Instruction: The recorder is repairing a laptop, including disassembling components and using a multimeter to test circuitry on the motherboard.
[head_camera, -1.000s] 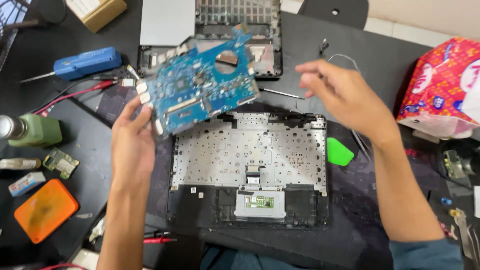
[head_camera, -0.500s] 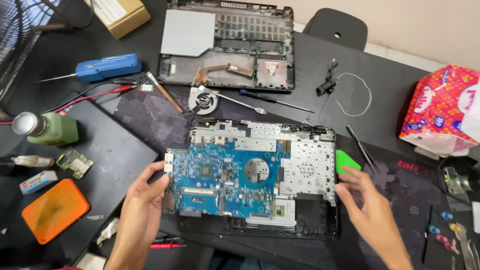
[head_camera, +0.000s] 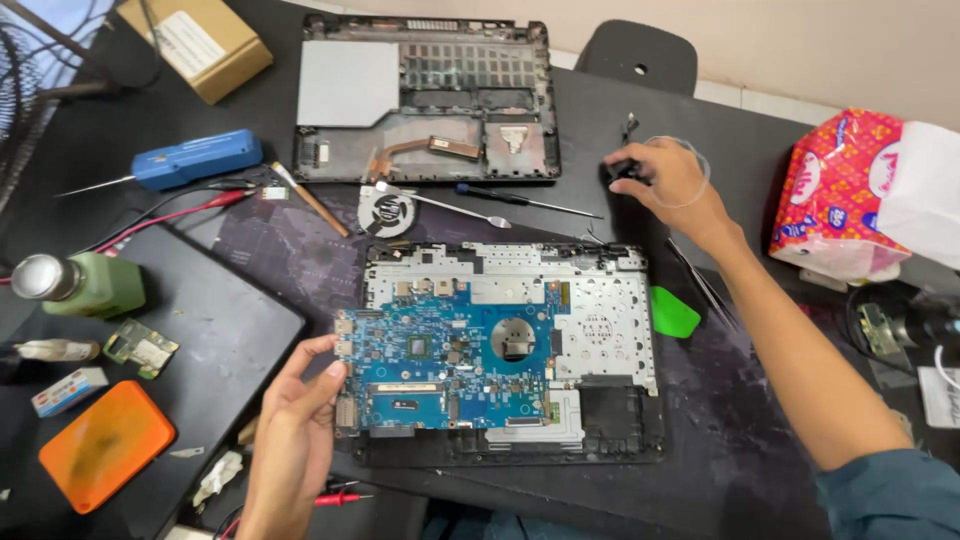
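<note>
Fingers of left hand (head_camera: 290, 425) on blue motherboard (head_camera: 450, 365) edge — right hand (head_camera: 665, 180) w/ thin cable (head_camera: 690, 150).

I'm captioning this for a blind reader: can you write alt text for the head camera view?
A blue motherboard lies in an opened laptop chassis on a dark workbench, the left hand touching its left edge. The right hand reaches to a small black part with thin wires farther back, near a cooling fan and screwdriver.

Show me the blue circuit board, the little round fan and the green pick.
blue circuit board (head_camera: 450, 365), head view, middle of the board.
round fan (head_camera: 386, 211), head view, its hub.
green pick (head_camera: 673, 313), head view, its flat middle.
</note>
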